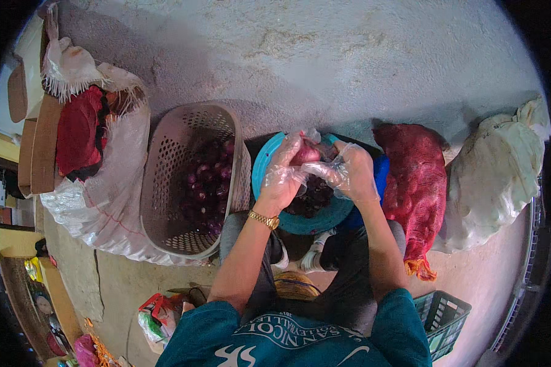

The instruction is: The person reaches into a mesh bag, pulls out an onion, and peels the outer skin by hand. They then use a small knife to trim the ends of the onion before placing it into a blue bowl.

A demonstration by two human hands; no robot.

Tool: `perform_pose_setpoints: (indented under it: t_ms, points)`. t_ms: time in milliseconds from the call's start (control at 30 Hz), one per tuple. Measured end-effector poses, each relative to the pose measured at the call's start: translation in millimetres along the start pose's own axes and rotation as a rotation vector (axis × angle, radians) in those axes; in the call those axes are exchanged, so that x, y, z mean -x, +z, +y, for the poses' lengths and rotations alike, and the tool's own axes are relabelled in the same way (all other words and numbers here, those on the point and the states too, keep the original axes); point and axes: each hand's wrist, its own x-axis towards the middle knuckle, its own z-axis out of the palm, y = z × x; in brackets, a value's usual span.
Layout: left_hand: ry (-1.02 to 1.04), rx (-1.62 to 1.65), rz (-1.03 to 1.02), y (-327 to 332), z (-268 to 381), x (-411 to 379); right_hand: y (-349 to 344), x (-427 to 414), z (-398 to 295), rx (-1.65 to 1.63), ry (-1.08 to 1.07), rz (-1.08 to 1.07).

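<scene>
Both my hands wear thin transparent plastic gloves and meet above a teal round basin (258, 176). My left hand (283, 172) holds a red onion (306, 155), its fingers curled around the far side. My right hand (354, 170) comes in from the other side, with its thumb stretched across to the onion's near side; its fingertips are partly hidden. Dark onion skins (313, 199) lie in the basin beneath. To the left, a tall perforated plastic basket (165, 160) holds many purple-red onions (206, 183).
Right of the basin stands a red mesh sack (413, 183), with a pale woven sack (491, 179) beyond it. A large white woven sack (119, 183) and cardboard box (43, 147) flank the basket. A dark plastic crate (445, 316) sits behind me at right. The rough wall (303, 64) rises ahead.
</scene>
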Motion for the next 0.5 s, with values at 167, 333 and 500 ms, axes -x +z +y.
perform_pose_setpoints:
  t_ms: [167,333,500]
  points:
    - [-0.028,0.219,-0.055,-1.7,1.7,1.0,-1.4,-0.6,1.5,0.017,0.038,-0.003]
    - [0.029,0.144,-0.033,13.0,6.4,-0.2,-5.2,-0.7,-1.3,0.067,0.057,-0.011]
    - [0.008,0.107,-0.078,9.9,8.0,1.5,-8.8,-2.8,-11.4,-0.005,0.024,-0.002]
